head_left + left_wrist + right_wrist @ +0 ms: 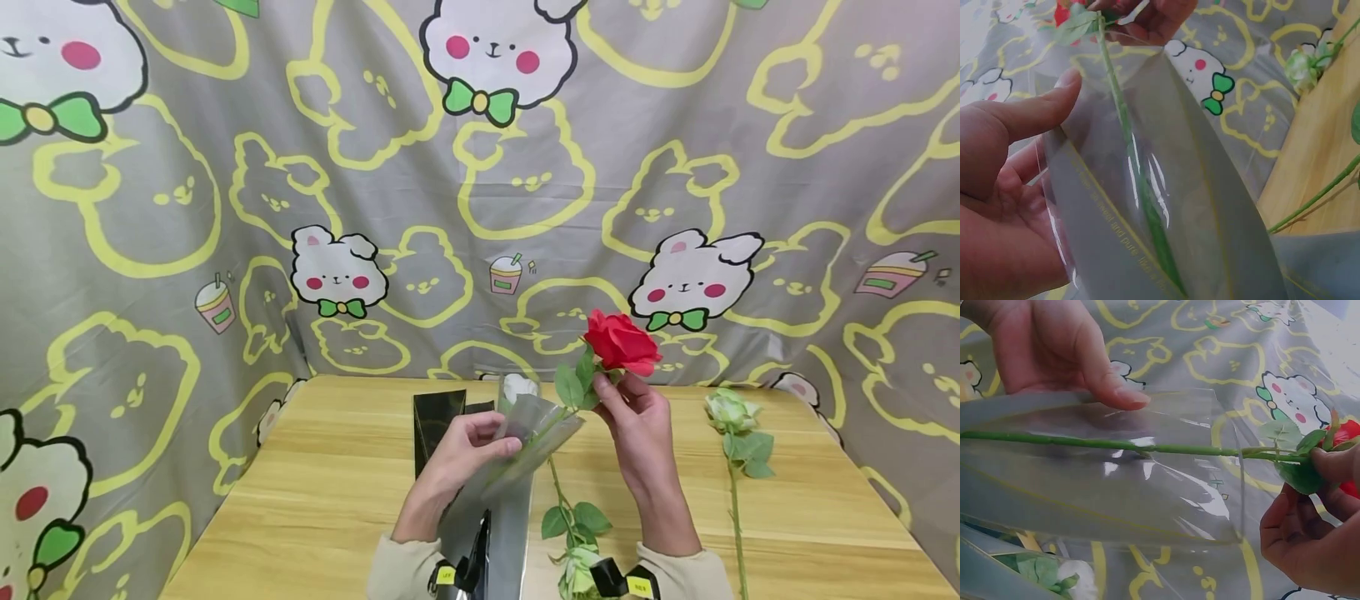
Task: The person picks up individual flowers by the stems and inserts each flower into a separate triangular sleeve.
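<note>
My left hand [468, 450] holds a clear and grey flower sleeve [1172, 515] by its edge, thumb on the front and fingers behind. Gold lettering runs down the sleeve in the left wrist view. In my right hand [641, 429] a red artificial rose [624, 343] is pinched just below its bloom. Its green stem [1191, 449] runs down inside the sleeve, while the bloom and leaves [576, 382] stay outside the open top. The rose and sleeve are tilted, bloom up to the right. The stem's lower end is out of sight.
A white rose [519, 387] in a grey sleeve lies on the wooden table [315, 500], beneath the left hand. Black wrapping [437, 421] lies left of it. Two pale green roses lie rightward, one bloom [732, 410] far, the other [579, 573] near. A patterned curtain [420, 192] encloses the table.
</note>
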`<state>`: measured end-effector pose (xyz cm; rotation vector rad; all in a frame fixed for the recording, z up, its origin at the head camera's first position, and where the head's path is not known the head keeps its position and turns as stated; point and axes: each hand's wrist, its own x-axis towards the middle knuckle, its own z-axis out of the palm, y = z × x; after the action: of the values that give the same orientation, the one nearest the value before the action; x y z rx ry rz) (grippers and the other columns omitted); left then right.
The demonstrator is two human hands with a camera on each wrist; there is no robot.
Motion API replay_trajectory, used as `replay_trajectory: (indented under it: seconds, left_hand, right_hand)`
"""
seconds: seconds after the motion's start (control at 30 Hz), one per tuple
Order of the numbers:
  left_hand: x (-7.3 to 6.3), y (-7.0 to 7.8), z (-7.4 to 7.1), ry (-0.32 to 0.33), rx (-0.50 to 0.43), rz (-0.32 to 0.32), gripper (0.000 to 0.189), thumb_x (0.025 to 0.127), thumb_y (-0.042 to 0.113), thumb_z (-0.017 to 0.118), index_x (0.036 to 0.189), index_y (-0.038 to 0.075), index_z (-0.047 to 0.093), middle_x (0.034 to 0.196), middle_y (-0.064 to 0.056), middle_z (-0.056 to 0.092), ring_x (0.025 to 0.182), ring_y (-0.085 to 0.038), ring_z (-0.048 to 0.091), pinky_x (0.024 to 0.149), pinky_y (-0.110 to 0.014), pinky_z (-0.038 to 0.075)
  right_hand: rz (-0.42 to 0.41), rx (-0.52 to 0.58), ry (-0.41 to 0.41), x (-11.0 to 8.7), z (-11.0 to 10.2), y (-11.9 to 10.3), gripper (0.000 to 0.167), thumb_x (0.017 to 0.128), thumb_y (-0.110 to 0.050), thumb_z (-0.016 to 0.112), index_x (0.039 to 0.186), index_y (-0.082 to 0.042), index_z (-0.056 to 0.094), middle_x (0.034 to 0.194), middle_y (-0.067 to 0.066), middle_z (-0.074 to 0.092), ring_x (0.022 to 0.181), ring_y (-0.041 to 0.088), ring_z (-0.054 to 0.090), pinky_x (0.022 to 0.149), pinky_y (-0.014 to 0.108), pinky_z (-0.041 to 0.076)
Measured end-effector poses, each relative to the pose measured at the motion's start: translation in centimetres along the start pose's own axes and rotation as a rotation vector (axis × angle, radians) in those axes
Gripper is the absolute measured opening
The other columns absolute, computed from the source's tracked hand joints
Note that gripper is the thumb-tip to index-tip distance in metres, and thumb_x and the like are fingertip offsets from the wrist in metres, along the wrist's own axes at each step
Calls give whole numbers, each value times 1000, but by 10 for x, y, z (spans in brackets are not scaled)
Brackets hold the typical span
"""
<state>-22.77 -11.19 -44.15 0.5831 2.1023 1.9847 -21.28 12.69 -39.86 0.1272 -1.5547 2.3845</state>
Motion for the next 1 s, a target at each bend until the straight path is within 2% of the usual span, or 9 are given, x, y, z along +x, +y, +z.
replay_trajectory:
  seconds: [0.13, 0.27, 0.53, 0.67, 0.8, 0.87, 1.0]
  left_hand:
    - [-2, -1, 0, -6, -6, -34, 32, 99, 14, 69, 124, -7, 67, 111, -8, 72, 97, -14, 65, 88, -26, 51]
    - [-3, -2, -1, -23, -36, -28, 40, 104, 18, 63, 132, -11, 61, 121, -11, 68, 107, -13, 61, 94, -27, 48]
    - [-3, 2, 3, -29, -36, -3, 40, 104, 17, 63, 133, -11, 59, 115, -5, 66, 102, -13, 59, 89, -26, 49]
    - [-3, 3, 3, -32, -71, -22, 42, 106, 19, 59, 136, -12, 56, 133, -16, 61, 122, -21, 55, 104, -34, 44]
    - [-4, 4, 4, -46, -117, -38, 48, 108, 20, 54, 142, -14, 49, 150, -24, 46, 140, -27, 41, 116, -43, 33]
    - [-4, 5, 4, -48, -141, -32, 47, 108, 19, 54, 141, -14, 50, 148, -22, 49, 138, -25, 42, 115, -41, 33]
    - [-2, 6, 5, -36, -187, -11, 41, 108, 15, 55, 135, -15, 54, 128, -9, 62, 122, -16, 54, 106, -31, 42]
  right_hand:
    - [-4, -10, -10, -1, -2, 1, 15, 101, -2, 64, 107, -11, 74, 106, 1, 72, 93, 12, 66, 85, 28, 57]
    - [-21, -57, -36, -1, -3, 3, 15, 101, -2, 63, 110, -9, 74, 106, 1, 71, 93, 12, 66, 85, 28, 57]
    - [-5, -155, -28, -2, -1, 3, 19, 97, 0, 69, 107, -15, 77, 101, -2, 74, 91, 11, 66, 82, 26, 57]
    - [7, -208, -57, -3, 1, 3, 19, 94, 2, 72, 111, -4, 77, 107, -4, 73, 99, 13, 62, 82, 23, 55]
    - [17, -269, -100, -4, 1, 3, 30, 92, 2, 74, 121, 9, 70, 119, -6, 70, 115, 17, 59, 88, 23, 54]
    - [21, -306, -121, -4, 1, 3, 35, 91, 2, 74, 124, 10, 68, 120, -5, 69, 118, 18, 59, 90, 24, 54]
    - [31, -377, -156, -3, 1, 5, 34, 90, 2, 75, 122, 11, 69, 119, 5, 70, 116, 19, 61, 89, 24, 55]
